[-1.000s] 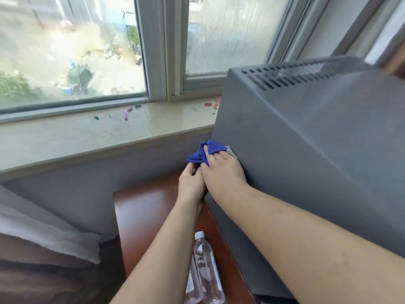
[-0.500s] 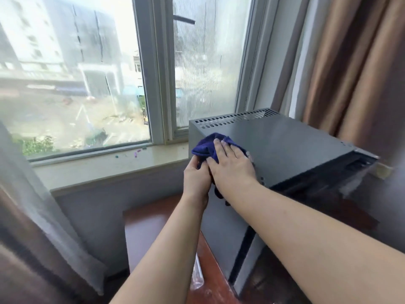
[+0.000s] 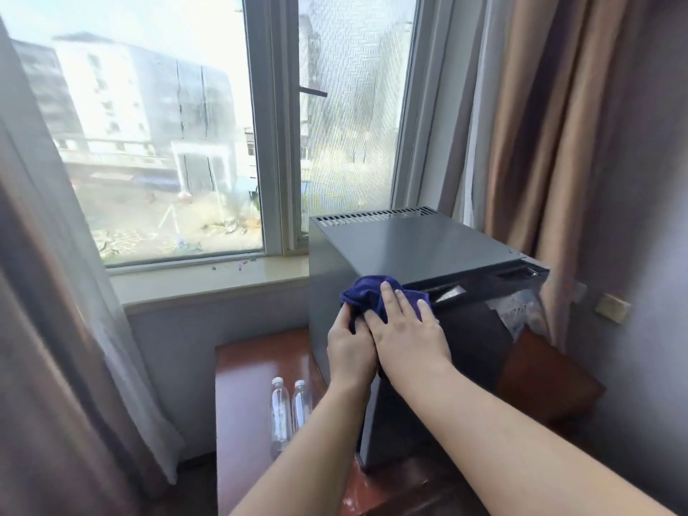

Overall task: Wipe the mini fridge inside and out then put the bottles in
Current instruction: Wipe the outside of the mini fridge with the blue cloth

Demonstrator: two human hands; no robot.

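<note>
A grey mini fridge [image 3: 409, 247] stands on a reddish wooden table [image 3: 242, 385] by the window, its dark door [image 3: 469, 340] facing right. A blue cloth [image 3: 366, 292] lies bunched over the fridge's near top corner. My right hand [image 3: 405, 325] presses flat on the cloth with straight fingers. Beside it, my left hand [image 3: 350, 348] grips the cloth's lower edge against the fridge's side. Two clear water bottles [image 3: 280, 415] with white caps lie side by side on the table, left of my left forearm.
A stone window sill [image 3: 208, 281] with small coloured bits runs behind the table. Sheer and brown curtains hang at the left [image 3: 56, 329]; a brown curtain [image 3: 540, 143] hangs behind the fridge. A wall socket [image 3: 612, 308] sits to the fridge's right.
Both hands carried the cloth from the fridge's left side up over the top and forward to the near top corner. The view pulled back, showing both bottles.
</note>
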